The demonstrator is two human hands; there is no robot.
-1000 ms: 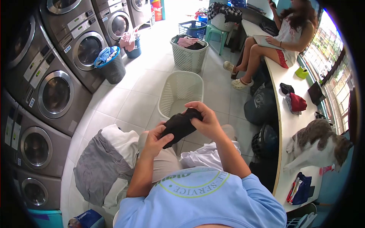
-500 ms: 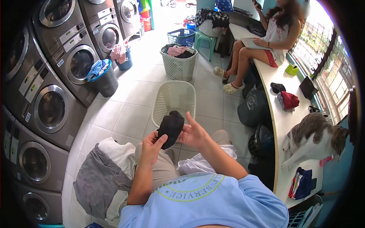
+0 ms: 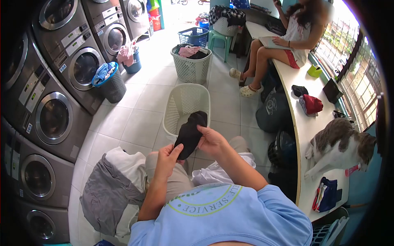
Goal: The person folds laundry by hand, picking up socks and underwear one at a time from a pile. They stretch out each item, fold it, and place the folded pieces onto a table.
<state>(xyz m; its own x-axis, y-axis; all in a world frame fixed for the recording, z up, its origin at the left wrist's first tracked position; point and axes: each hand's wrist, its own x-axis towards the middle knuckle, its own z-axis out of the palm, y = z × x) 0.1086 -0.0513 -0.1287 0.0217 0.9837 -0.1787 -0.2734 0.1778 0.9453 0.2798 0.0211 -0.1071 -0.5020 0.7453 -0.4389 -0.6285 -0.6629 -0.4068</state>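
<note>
A small black cloth item (image 3: pixel 189 137) is stretched at a slant between my two hands, above my lap. My left hand (image 3: pixel 169 157) pinches its lower left end between thumb and fingers. At its right side, my right hand (image 3: pixel 210 139) grips the edge, thumb on top. Behind the cloth, on the tiled floor, stands a white laundry basket (image 3: pixel 186 102); the cloth hides part of it. Grey and white fabric (image 3: pixel 111 192) lies beside my left leg, and white cloth (image 3: pixel 221 172) rests by my right thigh.
Washing machines (image 3: pixel 54 117) line the left. Filled baskets (image 3: pixel 192 67) stand ahead. A person (image 3: pixel 301 33) sits on the long counter (image 3: pixel 295 135) at the right, where a cat (image 3: pixel 338 145), a red cloth (image 3: pixel 312 104) and a folded dark cloth (image 3: pixel 328 196) also rest.
The black cloth has gone from bunched to stretched out longer. My right hand has closed from open fingers onto its edge. The view has shifted slightly.
</note>
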